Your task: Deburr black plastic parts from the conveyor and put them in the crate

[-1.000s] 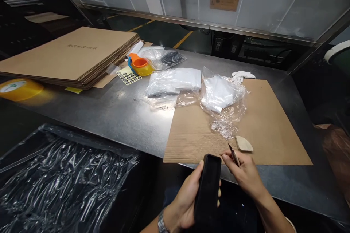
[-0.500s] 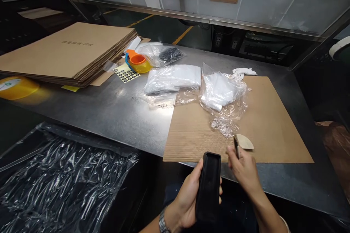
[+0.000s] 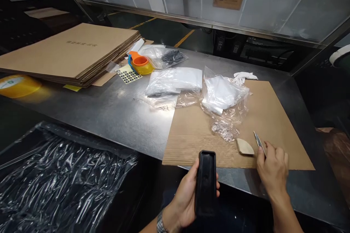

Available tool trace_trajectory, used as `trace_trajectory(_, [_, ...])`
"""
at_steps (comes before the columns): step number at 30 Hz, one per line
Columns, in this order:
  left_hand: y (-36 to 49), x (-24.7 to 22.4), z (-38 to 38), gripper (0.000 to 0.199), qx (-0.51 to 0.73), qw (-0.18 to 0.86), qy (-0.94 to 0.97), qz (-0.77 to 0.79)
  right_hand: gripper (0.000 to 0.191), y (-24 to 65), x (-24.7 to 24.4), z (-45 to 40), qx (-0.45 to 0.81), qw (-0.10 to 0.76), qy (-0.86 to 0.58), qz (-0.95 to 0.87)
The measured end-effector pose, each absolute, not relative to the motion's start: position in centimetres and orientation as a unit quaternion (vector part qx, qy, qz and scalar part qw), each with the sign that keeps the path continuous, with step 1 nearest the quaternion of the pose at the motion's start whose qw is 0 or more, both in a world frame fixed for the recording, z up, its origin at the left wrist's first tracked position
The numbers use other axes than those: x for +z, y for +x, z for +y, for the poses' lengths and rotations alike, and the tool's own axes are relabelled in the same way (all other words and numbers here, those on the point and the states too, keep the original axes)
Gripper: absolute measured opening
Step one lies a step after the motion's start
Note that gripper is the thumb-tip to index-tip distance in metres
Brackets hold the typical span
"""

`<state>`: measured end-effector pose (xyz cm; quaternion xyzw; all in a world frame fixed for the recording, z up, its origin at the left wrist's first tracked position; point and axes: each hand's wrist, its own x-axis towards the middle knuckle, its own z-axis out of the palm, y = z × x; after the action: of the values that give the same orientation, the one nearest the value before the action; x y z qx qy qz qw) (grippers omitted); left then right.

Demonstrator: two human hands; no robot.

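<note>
The left hand (image 3: pixel 186 197) wraps its fingers round one black case (image 3: pixel 206 184); at its two o'clock, the right hand (image 3: pixel 275 167) pinches one slim tool (image 3: pixel 258 139); at the tool's nine sits one beige wedge (image 3: pixel 245 147) on one cardboard sheet (image 3: pixel 273 120), one white glove (image 3: pixel 243 76) at the wedge's twelve

Black case (image 3: pixel 205 185), beige wedge (image 3: pixel 245 147)

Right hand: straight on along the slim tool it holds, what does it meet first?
Likely the crumpled clear bag with white contents, at its right edge, after bare cardboard. The tan wedge sits left of that line. How high the right hand is over the cardboard is unclear.
</note>
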<state>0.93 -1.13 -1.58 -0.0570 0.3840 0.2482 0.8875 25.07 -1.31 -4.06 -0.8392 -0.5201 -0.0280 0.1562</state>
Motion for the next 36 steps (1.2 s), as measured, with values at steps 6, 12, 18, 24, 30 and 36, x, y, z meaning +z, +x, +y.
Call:
trace_trajectory(6, [1.3,-0.9,-0.9,0.052,0.327,0.831,-0.035,0.449,0.033,17.2,-0.8,-5.5,0.428,0.203,-0.638,-0.608])
trace_trajectory(12, [1.5,-0.4,-1.4,0.050,0.389,0.769,0.031,0.506,0.023,14.1,-1.6,-5.8,0.561,0.201,-0.610,-0.522])
trace_trajectory(18, [1.4,0.1,-1.2,0.048,0.397,0.772,0.026,0.495,0.026,13.6,-1.9,-4.3,0.511,0.263,-0.650,-0.497])
trace_trajectory(24, [1.3,-0.8,-1.0,0.053,0.268,0.849,-0.004,0.456,0.027,14.8,-2.4,-1.0,0.456,0.312,-0.663,-0.505])
trace_trajectory(30, [0.5,-1.4,0.0,0.066,0.246,0.869,0.009,0.429,0.030,17.4,-2.7,2.4,0.352,0.318,-0.697,-0.537])
trace_trajectory(36, [1.6,-2.5,2.2,0.062,0.359,0.735,0.260,0.512,0.031,20.2,-1.5,7.1,0.229,0.297,-0.720,-0.584])
